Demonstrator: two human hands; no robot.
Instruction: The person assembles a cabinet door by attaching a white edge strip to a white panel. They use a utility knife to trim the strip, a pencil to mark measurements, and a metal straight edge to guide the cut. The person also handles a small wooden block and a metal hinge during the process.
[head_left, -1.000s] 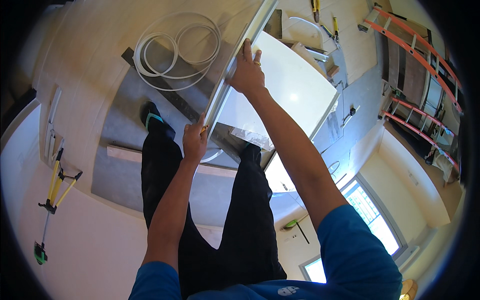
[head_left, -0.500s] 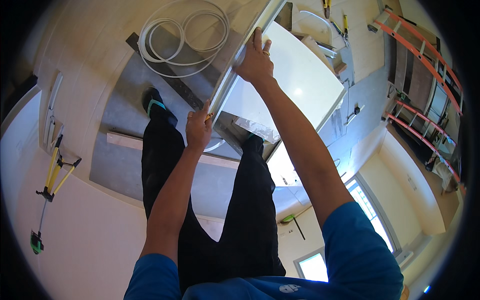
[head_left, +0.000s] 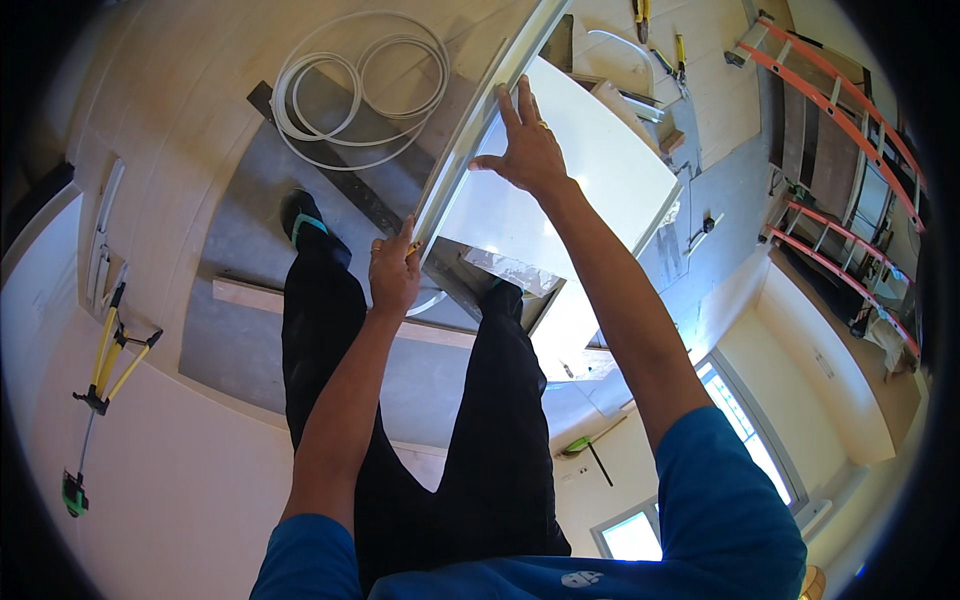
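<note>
A long pale strip (head_left: 470,150) with raised edges runs from in front of me toward the top of the view, along the left edge of a glossy white panel (head_left: 572,185). At its near end is my left hand (head_left: 394,275), fingers curled, index finger reaching up against the strip's end. A short yellow-orange stick (head_left: 413,248), which looks like a pencil, pokes out of that hand. Farther up, my right hand (head_left: 530,148) is open, with fingers spread and thumb apart. Its fingertips are at the strip's right edge, above the white panel.
Coiled white tubing (head_left: 362,90) and a dark plank (head_left: 365,200) lie left of the strip. A wooden batten (head_left: 245,294) crosses behind my legs. Pliers (head_left: 641,18) lie at the top, an orange ladder (head_left: 835,105) at right, a yellow-legged tripod (head_left: 105,365) at left.
My right hand has opened wider, its thumb now stretched away from the fingers. My left hand stays at the strip's near end. The whole view has shifted slightly.
</note>
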